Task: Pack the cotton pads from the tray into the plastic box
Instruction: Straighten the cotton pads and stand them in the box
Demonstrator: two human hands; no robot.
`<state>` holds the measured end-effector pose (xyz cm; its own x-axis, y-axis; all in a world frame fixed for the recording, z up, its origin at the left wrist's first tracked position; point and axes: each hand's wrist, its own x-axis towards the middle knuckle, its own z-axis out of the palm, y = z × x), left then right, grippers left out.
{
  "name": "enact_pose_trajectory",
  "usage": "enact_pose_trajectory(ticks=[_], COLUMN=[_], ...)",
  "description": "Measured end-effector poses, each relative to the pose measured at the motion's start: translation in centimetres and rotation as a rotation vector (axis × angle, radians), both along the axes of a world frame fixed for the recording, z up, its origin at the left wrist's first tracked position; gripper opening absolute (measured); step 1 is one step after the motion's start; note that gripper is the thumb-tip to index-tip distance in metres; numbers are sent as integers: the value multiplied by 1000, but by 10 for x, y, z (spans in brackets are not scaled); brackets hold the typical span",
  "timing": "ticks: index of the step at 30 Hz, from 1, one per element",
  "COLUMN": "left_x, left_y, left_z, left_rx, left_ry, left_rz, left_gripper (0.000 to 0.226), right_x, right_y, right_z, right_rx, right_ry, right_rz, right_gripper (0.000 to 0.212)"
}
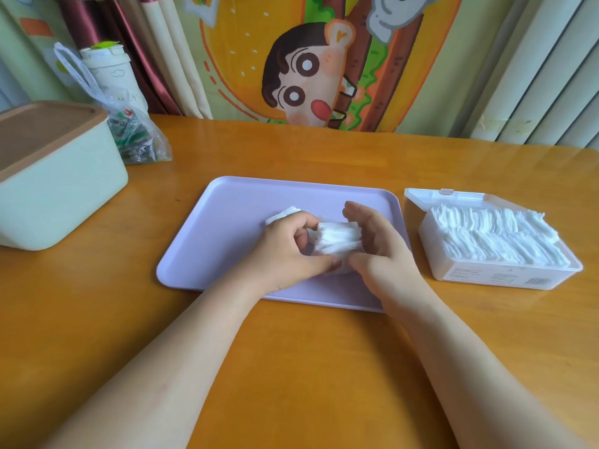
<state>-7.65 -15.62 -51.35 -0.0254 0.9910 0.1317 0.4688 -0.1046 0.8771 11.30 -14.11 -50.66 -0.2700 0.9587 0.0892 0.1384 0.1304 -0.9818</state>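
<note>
While left hand and right hand clamp the cotton pads at the middle of the tray, the stack seems light, soft, apt to fan out — press its flat ends; the box sits just beside the tray's right edge.

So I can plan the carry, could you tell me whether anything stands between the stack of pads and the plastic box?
Nothing visible does. The left hand and right hand hold the stack of pads over the tray; only its rim and bare table lie before the plastic box, lid open.
</note>
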Motion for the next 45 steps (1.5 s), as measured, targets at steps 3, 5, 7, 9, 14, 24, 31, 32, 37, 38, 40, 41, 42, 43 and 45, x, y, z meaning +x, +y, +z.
enact_pose_trajectory(ticks=[3, 5, 7, 9, 14, 24, 31, 32, 37, 38, 40, 41, 42, 43, 45], left_x=[3, 5, 6, 7, 6, 10, 8, 11, 31, 36, 49, 52, 61, 67, 85], left_y=[-2, -2, -2, -1, 1, -6, -19, -20, -25, -25, -25, -24, -24, -24, -24], left_z=[2, 2, 1, -2, -3, 6, 36, 41, 65, 69, 77, 80, 86, 91, 100], left_rx=[1, -25, -49, -72, -65, 57, -22, -25, -76, -84, -80, -63, -45, -30, -15], left_ry=[-4, -27, -25, -5, 13, 38, -92, -117, -241, -235, -230, -205, -156, -97, 66], left_rz=[0, -11, -20, -28, -22, 86, 80, 71, -4, -14, -38, -50, -81, -122, -234], left_gripper=[44, 41, 41, 42, 46, 16, 11, 10, 15, 17, 26, 36, 46, 56, 72], right_x=[-2, -3, -3, -3, -1, -8, 3, 8, 34, 38, 49, 50, 58, 62, 74], right_y=[-3, -4, -4, -2, -3, -4, 0, 2, -6, -8, -13, -13, -16, -17, -21], right_z=[5, 4, 2, 0, 3, 2, 37, 43, 63, 66, 72, 75, 79, 83, 90], right_rx=[-56, -64, -68, -75, -110, -1, -128, -141, -237, -239, -242, -245, -245, -240, -230], right_ry=[7, -41, -97, -159, -158, -276, -116, -107, 2, 17, 31, 23, 9, -8, -53], right_rz=[47, 69, 107, 135, 106, 120, 77, 94, 144, 121, 71, 54, 26, -2, -74], right_gripper=[80, 80, 82, 87, 82, 68, 65, 59, 21, 23, 35, 38, 34, 25, 11])
